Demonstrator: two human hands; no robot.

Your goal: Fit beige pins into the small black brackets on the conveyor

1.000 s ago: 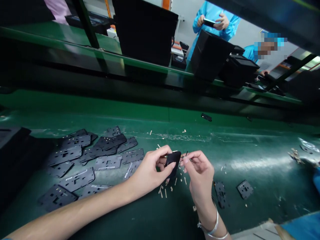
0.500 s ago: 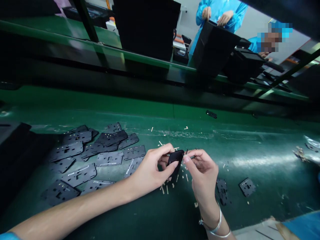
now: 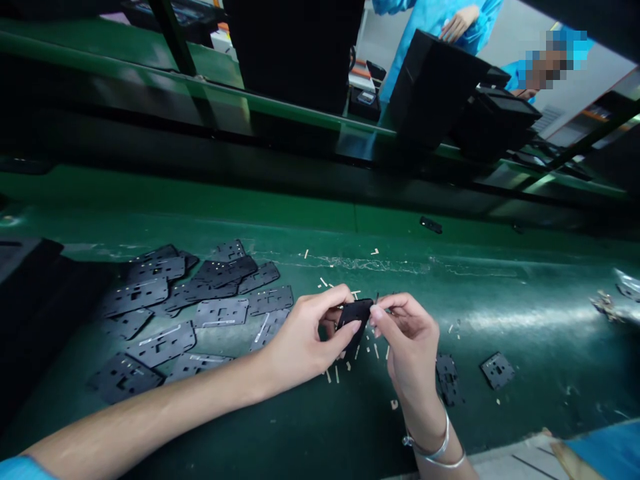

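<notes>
My left hand (image 3: 320, 333) grips a black plastic plate (image 3: 355, 317) by its left side, thumb on the near face and fingers behind it. The plate is tilted up above the green worktop. At its upper right corner, my right hand (image 3: 407, 333) pinches a small thin dark piece (image 3: 377, 297), too small to name; its fingertips meet the plate's edge. A silver bracelet circles the right wrist. Small pale strips (image 3: 335, 373) lie scattered on the worktop under and around the hands.
Several similar black plates (image 3: 165, 343) lie in a loose pile at left. Two dark parts (image 3: 497, 370) sit at right. A small black part (image 3: 431, 225) lies farther back. Beyond the raised shelf, a person's hand (image 3: 460, 23) touches a black box (image 3: 435, 87). Clear plastic (image 3: 627, 283) lies far right.
The view has shifted slightly. Both hands stay at the plate, the right one still at its upper corner. Across the shelf, one of the co-worker's hands has left the black box.
</notes>
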